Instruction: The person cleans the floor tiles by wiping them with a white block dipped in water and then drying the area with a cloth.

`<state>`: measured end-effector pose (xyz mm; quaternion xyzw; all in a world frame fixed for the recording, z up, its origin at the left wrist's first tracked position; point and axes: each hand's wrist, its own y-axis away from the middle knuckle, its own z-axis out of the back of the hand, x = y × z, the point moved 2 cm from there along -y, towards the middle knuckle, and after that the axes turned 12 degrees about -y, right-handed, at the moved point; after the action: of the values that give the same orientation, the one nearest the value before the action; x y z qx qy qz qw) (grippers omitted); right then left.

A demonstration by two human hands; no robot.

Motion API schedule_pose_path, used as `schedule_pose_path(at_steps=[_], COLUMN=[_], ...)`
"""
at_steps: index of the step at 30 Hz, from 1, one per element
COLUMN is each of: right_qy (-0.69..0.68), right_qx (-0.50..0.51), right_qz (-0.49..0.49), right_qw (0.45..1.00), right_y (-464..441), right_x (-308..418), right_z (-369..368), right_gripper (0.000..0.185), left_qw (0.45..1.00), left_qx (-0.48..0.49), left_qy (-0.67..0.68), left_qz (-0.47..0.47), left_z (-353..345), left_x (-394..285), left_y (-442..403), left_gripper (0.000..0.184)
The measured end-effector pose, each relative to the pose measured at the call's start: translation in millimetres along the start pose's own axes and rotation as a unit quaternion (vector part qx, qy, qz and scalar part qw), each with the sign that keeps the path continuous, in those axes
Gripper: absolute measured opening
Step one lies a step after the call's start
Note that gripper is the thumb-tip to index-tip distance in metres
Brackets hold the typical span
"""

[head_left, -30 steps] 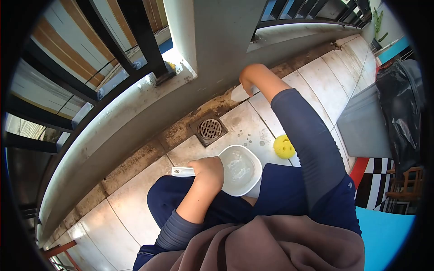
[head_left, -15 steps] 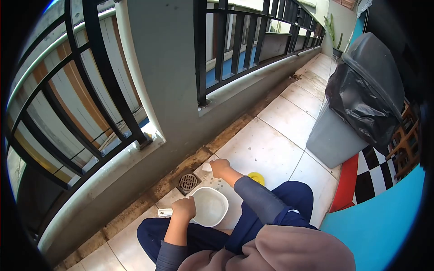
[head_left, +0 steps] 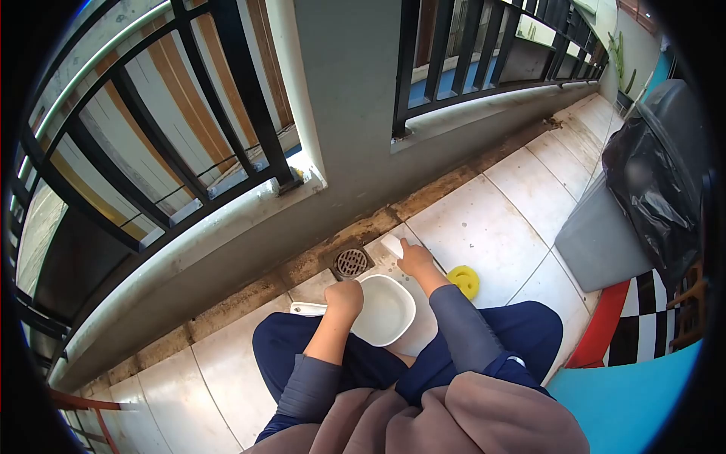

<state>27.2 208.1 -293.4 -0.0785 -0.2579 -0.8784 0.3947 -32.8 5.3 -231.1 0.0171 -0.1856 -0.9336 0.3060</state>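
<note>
My left hand (head_left: 344, 297) is closed around the handle of a white water dipper (head_left: 384, 312). The handle's end sticks out to the left of my fist. The dipper's squarish bowl sits low between my bent legs, with what looks like clear liquid inside. Lower down at the wall side, my right hand (head_left: 415, 259) grips a small white object (head_left: 392, 244) against or just above the tiles; its kind is not clear, as the fingers cover part of it. A round floor drain (head_left: 351, 262) lies beside the dipper, and a yellow round item (head_left: 463, 282) rests right of my right forearm.
A grey wall (head_left: 344, 98) with black railings (head_left: 242, 83) runs along the far side, above a dirty brown floor edge (head_left: 302, 266). A grey bin (head_left: 605, 234) with a black bag stands at the right. White tiles (head_left: 522, 181) cover the floor.
My view has turned, so the scene sits further right and higher. My right hand has shifted slightly away from the wall, with the white object still in it. My left hand keeps the dipper.
</note>
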Motion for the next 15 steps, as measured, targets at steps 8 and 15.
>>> schedule_pose_path(at_steps=[8,15], right_qy=[0.004,0.07], right_qx=[0.016,0.029], right_qz=[-0.009,0.104], right_qw=[1.0,0.992], right_y=[-1,6], right_x=[5,26], right_z=[5,-5], right_gripper=[0.073,0.072], left_qw=[0.994,0.995], left_qx=[-0.096,-0.079], left_qy=[-0.004,0.02], left_qz=[-0.044,-0.066], left_z=[-3,-5], left_x=[4,6], left_y=[1,4], left_gripper=[0.015,0.017])
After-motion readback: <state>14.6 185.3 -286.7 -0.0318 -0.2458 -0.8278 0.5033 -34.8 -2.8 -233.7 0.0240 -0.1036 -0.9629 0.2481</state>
